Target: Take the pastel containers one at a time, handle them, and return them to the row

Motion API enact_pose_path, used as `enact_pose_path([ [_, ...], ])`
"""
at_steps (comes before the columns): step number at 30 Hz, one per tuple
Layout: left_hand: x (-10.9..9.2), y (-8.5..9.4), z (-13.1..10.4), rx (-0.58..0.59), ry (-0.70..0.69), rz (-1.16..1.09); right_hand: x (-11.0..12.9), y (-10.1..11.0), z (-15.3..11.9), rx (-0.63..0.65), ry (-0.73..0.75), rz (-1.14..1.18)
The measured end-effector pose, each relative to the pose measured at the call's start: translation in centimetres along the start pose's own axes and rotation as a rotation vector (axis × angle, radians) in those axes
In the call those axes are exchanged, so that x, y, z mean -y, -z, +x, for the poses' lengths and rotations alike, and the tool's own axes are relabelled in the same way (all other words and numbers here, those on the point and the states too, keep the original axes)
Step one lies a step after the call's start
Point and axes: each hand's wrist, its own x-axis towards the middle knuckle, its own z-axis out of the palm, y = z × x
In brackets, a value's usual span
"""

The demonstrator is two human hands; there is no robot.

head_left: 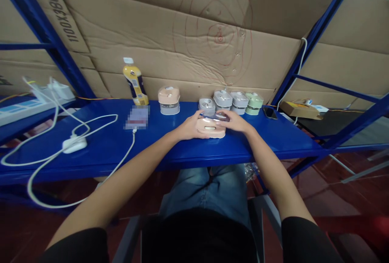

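Note:
A peach-coloured box with a see-through part [210, 127] is between my two hands, low over the front half of the blue table. Its peach side, with a small oblong slot or label, faces me. My left hand [193, 127] grips its left side, fingers curled round it. Across the upper right of the box lies my right hand [231, 121], its fingers bent onto the top. Just behind stands a grey-lidded container [207, 105], and farther back are another grey one [223, 99], a mauve-grey one [239, 101] and a green one [254, 103].
A peach-lidded container [169, 100] and a yellow drink bottle [135, 82] stand at the back left. A blurred-out phone-like device [137, 117] is plugged into a white cable, near a white adapter [74, 144]. A dark phone [270, 112] lies right. Cardboard [136, 32] walls the back.

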Motion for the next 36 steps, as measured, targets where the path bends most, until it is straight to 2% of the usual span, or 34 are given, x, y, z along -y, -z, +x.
enact_pose_path([
  [5, -0.6, 0.0, -0.5, 0.029, -0.093, 0.055, -2.1, 2.0, -1.3, -0.205, -0.193, -0.009],
  [10, -1.4, -0.4, -0.4, 0.049, -0.081, 0.065, -2.3, 2.4, -1.6, -0.268, -0.297, -0.038],
  [16, 0.0, 0.9, 0.2, -0.137, 0.045, 0.100, -1.7, 2.2, -1.6, -0.251, -0.283, -0.043],
  [19, 0.7, 1.7, 0.3, -0.171, 0.076, 0.144, -1.5, 2.2, -1.7, -0.273, -0.279, -0.020],
  [23, 0.1, 1.4, 0.2, -0.132, 0.069, 0.088, -1.2, 1.9, -1.6, -0.285, -0.179, 0.037],
  [29, -1.1, -0.3, 0.0, -0.086, 0.024, 0.003, 0.3, -0.5, -0.9, -0.138, 0.108, 0.055],
  [32, -1.0, -0.7, 0.0, -0.076, 0.047, -0.004, 1.0, -1.7, -0.5, -0.102, 0.162, -0.009],
  [36, -0.9, -0.8, 0.1, -0.058, 0.052, 0.015, 1.2, -2.2, -0.4, -0.079, 0.176, -0.065],
])
